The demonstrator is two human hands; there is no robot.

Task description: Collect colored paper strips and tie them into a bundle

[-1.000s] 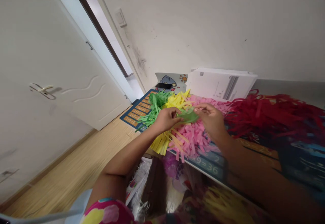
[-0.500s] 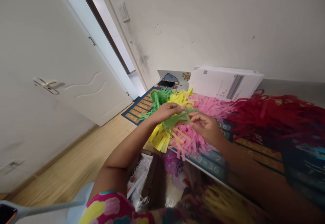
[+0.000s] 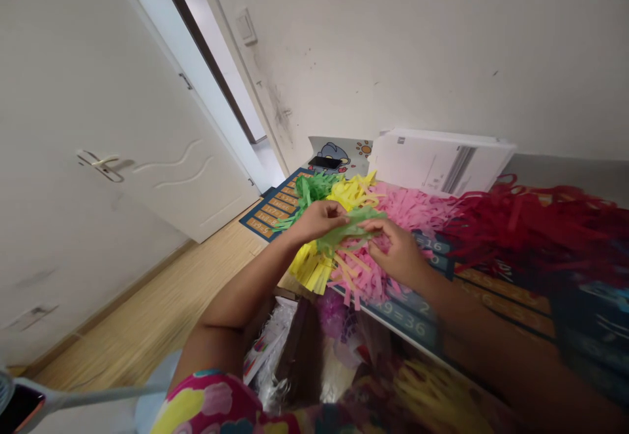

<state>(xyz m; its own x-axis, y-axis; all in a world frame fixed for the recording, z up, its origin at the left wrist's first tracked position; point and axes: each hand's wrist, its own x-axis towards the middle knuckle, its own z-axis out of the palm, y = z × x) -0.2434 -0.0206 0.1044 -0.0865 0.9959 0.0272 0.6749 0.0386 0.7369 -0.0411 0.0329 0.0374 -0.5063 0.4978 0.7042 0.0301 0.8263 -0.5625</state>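
Observation:
A light green piece of tissue paper [image 3: 348, 229] stretches between my two hands above the table. My left hand [image 3: 322, 219] pinches its left side with thumb and finger. On its right side, my right hand [image 3: 393, 244] grips it near the edge with bent fingers. Under and around the hands lie fringed paper tassels: yellow ones [image 3: 310, 267], a pink bunch [image 3: 366, 270] just below, and a dark green bunch [image 3: 314, 188] beyond my left hand. Another pink heap [image 3: 413, 206] lies behind my right hand.
Red paper strips [image 3: 545, 224] spread over the right of the table, on a mat printed with sums [image 3: 405, 321]. White boxes [image 3: 442, 158] lean against the wall, with a phone [image 3: 325, 162] nearby. Below the table edge are a brown box [image 3: 297, 335] and purple balloons [image 3: 331, 315]. A door [image 3: 162, 172] stands left.
The light green paper is spread wider and more visible between my hands. Both hands have shifted slightly, and the whole view has moved a little.

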